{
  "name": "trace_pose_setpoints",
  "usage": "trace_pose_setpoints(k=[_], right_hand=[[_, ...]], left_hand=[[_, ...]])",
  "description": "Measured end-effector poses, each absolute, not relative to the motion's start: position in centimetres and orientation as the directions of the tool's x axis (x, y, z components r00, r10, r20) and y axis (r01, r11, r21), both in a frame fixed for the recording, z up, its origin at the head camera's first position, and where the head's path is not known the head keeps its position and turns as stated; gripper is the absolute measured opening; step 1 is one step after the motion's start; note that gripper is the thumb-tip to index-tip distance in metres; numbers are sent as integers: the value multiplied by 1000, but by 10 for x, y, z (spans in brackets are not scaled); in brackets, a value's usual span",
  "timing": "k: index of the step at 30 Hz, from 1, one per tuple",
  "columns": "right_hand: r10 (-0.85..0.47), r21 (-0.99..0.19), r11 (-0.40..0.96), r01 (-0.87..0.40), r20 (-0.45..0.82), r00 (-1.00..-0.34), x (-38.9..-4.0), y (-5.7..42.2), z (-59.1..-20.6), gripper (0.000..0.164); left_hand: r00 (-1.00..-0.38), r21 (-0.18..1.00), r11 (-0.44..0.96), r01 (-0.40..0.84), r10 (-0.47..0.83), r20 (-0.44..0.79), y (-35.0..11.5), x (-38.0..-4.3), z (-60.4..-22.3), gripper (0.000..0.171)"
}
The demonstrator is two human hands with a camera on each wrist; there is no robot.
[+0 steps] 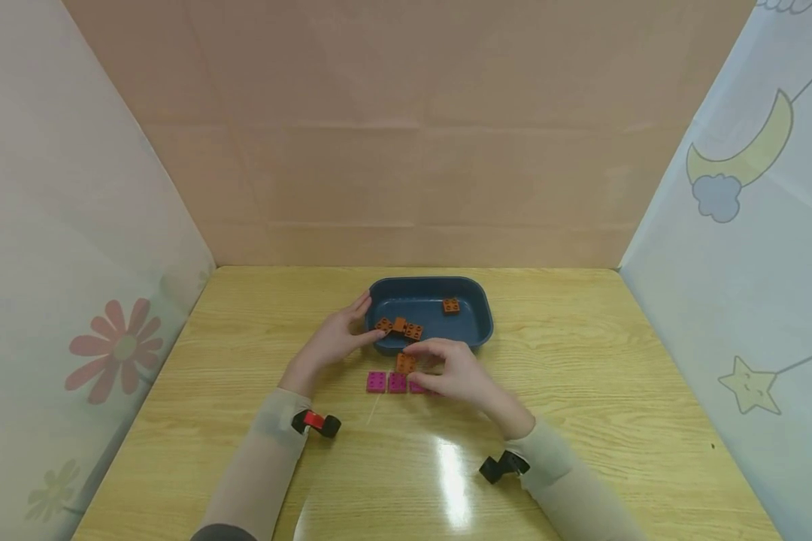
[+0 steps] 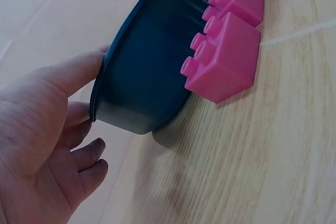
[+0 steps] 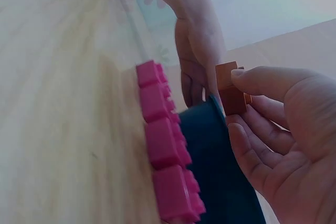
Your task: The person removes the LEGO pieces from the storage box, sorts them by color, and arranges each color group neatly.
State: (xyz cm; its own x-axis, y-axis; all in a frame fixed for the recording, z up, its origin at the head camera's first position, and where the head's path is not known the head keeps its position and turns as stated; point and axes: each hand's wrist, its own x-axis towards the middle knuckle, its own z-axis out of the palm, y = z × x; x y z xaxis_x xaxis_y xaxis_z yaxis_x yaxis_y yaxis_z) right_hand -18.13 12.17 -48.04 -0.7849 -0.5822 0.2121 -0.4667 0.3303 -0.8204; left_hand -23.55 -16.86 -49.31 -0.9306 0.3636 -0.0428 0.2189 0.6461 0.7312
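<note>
My right hand (image 1: 462,373) pinches an orange toy brick (image 1: 405,364) between thumb and fingers, just in front of the dark blue tray (image 1: 440,280). In the right wrist view this brick (image 3: 231,88) is held up above a row of pink bricks (image 3: 164,142). My left hand (image 1: 334,338) grips the tray's left end, thumb over the rim and fingers along the outside. Several orange bricks (image 1: 414,331) lie in the tray near the left thumb, and a single orange brick (image 1: 451,306) sits toward its back right.
The pink bricks (image 1: 376,382) stand in a line on the wooden table (image 1: 568,361), close along the tray's front side; the right hand covers part of the row in the head view. A tan wall (image 1: 413,150) rises behind the table, with patterned panels on both sides.
</note>
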Motion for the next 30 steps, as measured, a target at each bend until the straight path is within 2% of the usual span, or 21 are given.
trace_pose_setpoints(k=[8, 17, 30], right_hand=[[-635, -808, 341, -481, 179, -752, -168, 105, -493, 34], [-655, -811, 379, -446, 106, -748, -157, 94, -499, 37], [-674, -800, 386, -460, 96, -733, -156, 89, -504, 31]], left_hand=[[-930, 743, 632, 218, 365, -38, -168, -234, -494, 93], [-927, 742, 630, 229, 373, -30, -168, -234, -493, 94], [-927, 738, 636, 223, 373, -41, -167, -235, -492, 95]])
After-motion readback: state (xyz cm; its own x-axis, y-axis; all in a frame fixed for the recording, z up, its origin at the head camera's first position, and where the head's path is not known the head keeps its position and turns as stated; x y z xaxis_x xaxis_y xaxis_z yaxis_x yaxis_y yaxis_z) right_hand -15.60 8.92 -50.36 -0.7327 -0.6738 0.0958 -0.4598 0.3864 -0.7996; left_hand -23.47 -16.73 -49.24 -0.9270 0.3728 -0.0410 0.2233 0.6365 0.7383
